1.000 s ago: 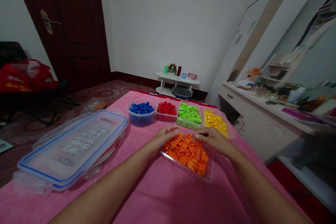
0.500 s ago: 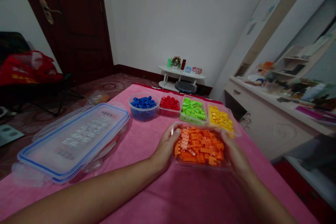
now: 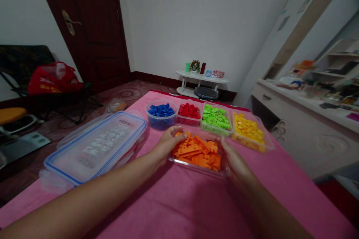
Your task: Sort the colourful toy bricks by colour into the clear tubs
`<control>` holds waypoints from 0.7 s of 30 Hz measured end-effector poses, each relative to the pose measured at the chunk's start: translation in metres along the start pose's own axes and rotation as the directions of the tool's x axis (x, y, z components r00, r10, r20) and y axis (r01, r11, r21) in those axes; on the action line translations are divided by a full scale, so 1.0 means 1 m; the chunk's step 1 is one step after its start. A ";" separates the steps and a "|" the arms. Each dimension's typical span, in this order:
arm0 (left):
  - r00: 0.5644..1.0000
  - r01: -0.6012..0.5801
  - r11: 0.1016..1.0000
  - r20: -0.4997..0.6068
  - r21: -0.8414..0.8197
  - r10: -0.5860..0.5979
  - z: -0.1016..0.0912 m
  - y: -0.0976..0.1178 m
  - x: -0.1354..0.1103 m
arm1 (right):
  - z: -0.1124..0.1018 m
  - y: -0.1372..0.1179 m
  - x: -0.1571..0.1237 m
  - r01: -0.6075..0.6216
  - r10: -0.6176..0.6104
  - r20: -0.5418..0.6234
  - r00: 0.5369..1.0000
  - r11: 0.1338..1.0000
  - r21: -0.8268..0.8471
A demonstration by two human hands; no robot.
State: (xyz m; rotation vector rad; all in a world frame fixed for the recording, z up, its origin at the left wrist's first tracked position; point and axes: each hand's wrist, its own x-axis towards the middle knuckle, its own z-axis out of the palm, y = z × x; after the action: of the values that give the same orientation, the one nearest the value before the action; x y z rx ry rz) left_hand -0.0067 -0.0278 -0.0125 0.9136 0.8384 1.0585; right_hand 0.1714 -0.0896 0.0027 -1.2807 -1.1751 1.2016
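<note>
Left hand (image 3: pixel 167 145) was closed round the left end of a clear tray (image 3: pixel 196 165), with the fingers curled over its far rim. Right hand (image 3: pixel 235 158) clasped the tray's right end in the same way. The tray held orange bricks (image 3: pixel 198 151) and was over the pink cloth (image 3: pixel 179 201). It was just on the near side of a row of tubs holding, left to right, blue bricks (image 3: pixel 161 110), red bricks (image 3: pixel 189 111), green bricks (image 3: pixel 215 115) and yellow bricks (image 3: pixel 248 129). Stacked clear lids (image 3: pixel 97 145) lay to the left, apart from the tray.
</note>
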 end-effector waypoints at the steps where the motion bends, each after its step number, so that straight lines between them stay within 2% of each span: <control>1: 0.999 0.035 0.999 0.006 -0.006 -0.035 0.001 -0.001 0.002 | 0.002 -0.003 0.000 -0.080 0.088 -0.054 0.995 0.987 0.136; 3: 0.996 0.086 0.995 0.033 -0.040 -0.085 0.006 -0.006 0.007 | 0.003 -0.009 0.001 -0.188 0.264 -0.155 0.952 0.903 0.386; 5: 0.993 0.103 0.991 0.063 -0.087 -0.097 0.011 -0.010 0.012 | 0.002 -0.013 0.004 -0.206 0.330 -0.191 0.924 0.853 0.479; 8: 0.999 0.016 0.999 -0.031 -0.028 -0.017 0.007 -0.004 0.013 | -0.003 -0.006 0.013 -0.183 0.312 -0.202 0.928 0.856 0.483; 10: 0.986 -0.135 0.972 -0.071 0.191 0.151 -0.009 0.010 0.005 | -0.011 0.007 0.020 -0.126 0.267 -0.279 0.922 0.891 0.437; 11: 0.964 -0.238 0.907 -0.033 0.348 0.265 -0.020 0.020 -0.002 | -0.015 0.014 0.022 -0.093 0.244 -0.338 0.909 0.909 0.406; 12: 0.934 -0.339 0.786 0.084 0.517 0.348 -0.035 0.032 -0.009 | -0.021 0.021 0.024 -0.064 0.224 -0.393 0.892 0.923 0.380; 14: 0.849 -0.503 0.442 0.329 0.743 0.414 -0.068 0.056 -0.025 | -0.031 0.032 0.025 -0.047 0.211 -0.443 0.871 0.935 0.352; 15: 0.824 -0.514 0.288 0.373 0.808 0.426 -0.087 0.067 -0.031 | -0.036 0.036 0.025 -0.054 0.215 -0.440 0.872 0.935 0.349; 16: 0.815 -0.478 0.153 0.372 0.865 0.444 -0.106 0.078 -0.036 | -0.039 0.038 0.025 -0.062 0.219 -0.429 0.877 0.935 0.350; 18: 0.817 -0.305 -0.065 0.297 0.950 0.495 -0.144 0.095 -0.039 | -0.041 0.041 0.024 -0.071 0.223 -0.420 0.880 0.934 0.350; 21: 0.891 0.051 -0.297 0.091 0.953 0.445 -0.193 0.110 -0.032 | -0.039 0.042 0.024 -0.063 0.215 -0.439 0.872 0.940 0.335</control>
State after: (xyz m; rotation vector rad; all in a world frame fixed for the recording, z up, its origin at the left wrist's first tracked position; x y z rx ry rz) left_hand -0.2266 0.0054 0.0176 2.5077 2.0506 0.5205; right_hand 0.2119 -0.0694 -0.0397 -1.3294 -0.5193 1.0449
